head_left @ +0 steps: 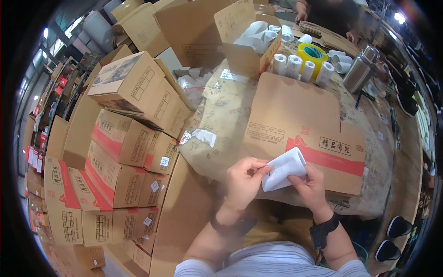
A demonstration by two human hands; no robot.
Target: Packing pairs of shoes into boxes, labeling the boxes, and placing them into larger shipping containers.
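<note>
Warehouse clutter fills the head view: a paper-covered tabletop [221, 120] runs away from the person, hemmed on its left by stacked brown cartons [124, 152] with red bands and small white stickers on their ends.

A flattened brown carton [300, 124] with a red stripe and a printed grid panel lies on the tabletop, just beyond the hands. Farther back stands an open cardboard box [249, 41] holding white paper rolls. To its right, 4 white label rolls [302, 67] stand upright in a row, touching a yellow roll of packing tape [313, 53] behind them. A steel flask [362, 69] stands right of these, near the tabletop's edge. Another person's hand [302, 10] rests at the far end, well apart from the work.

Both hands meet over the near edge of the flattened carton, holding a white folded paper slip [285, 169] between them. On the left hand [243, 182], the fingers curl in, thumb and forefinger pinching the slip's left edge. On the right hand [311, 187], the fingers press the slip's lower right side from beneath, thumb on top. Each wrist wears a dark band. Nothing blocks the view of the slip.
</note>
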